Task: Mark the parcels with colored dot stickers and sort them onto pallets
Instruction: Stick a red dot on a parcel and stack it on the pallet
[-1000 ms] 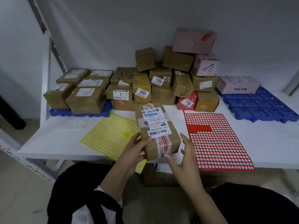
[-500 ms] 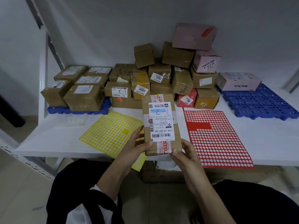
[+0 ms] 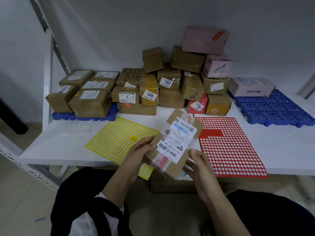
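Above the white bench (image 3: 68,147) edge, between yellow sticker sheet (image 3: 115,138) and red sticker sheet (image 3: 230,147), the left hand (image 3: 138,154) and right hand (image 3: 199,169) are holding a tilted brown cardboard parcel (image 3: 175,143), each grip clamped on it.

The brown cardboard parcel (image 3: 173,145) looks matt and slightly rough, with glossy clear tape (image 3: 160,160) wrinkled over its white paper label (image 3: 178,139). The blue perforated plastic pallet (image 3: 276,109) is smooth and faintly shiny.
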